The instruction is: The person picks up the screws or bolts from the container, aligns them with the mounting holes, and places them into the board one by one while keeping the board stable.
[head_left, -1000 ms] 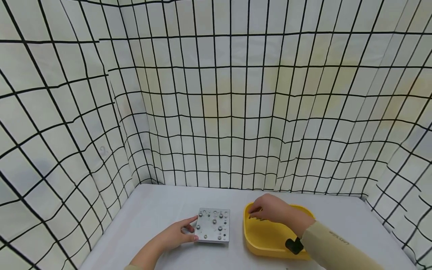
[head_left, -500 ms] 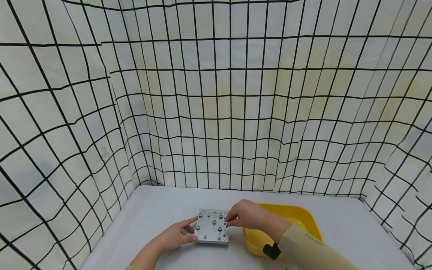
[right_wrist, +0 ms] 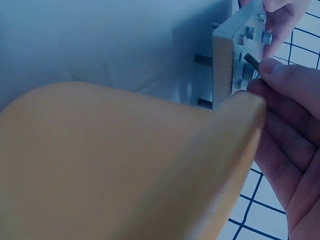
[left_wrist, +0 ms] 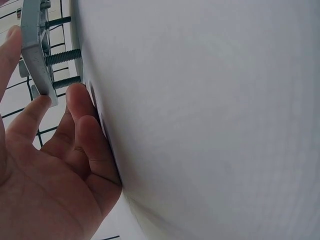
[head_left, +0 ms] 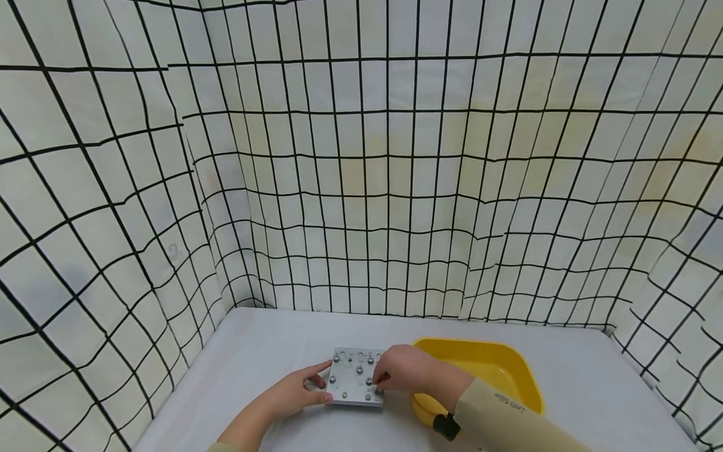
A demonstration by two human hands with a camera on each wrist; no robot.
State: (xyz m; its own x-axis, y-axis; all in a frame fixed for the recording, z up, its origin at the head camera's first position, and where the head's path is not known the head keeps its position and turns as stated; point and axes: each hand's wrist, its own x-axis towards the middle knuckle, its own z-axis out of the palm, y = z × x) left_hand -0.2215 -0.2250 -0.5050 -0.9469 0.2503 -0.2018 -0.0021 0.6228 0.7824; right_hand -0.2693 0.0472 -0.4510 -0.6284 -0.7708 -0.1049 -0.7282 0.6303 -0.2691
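Note:
A square metal plate (head_left: 353,388) has several screws and bolts set in its holes. Threaded shanks (left_wrist: 64,56) stick out beneath it in the left wrist view. My left hand (head_left: 290,394) holds the plate's left edge, with the index finger near the far corner and the thumb near the front one. Over the plate's right edge, my right hand (head_left: 403,369) pinches a small screw (right_wrist: 251,61) between thumb and fingers. The right wrist view shows its dark threaded end tilted toward the plate's face, beside other screw heads. In the head view the fingers hide that screw.
A yellow tray (head_left: 486,343) stands right of the plate, partly under my right forearm. Its blurred wall fills much of the right wrist view. The white table (head_left: 282,329) meets white walls with a black grid (head_left: 361,188) at the back and sides.
My right hand has come left from over the yellow tray to the plate's right edge, then slightly nearer the plate's front. The left hand and the plate stay put.

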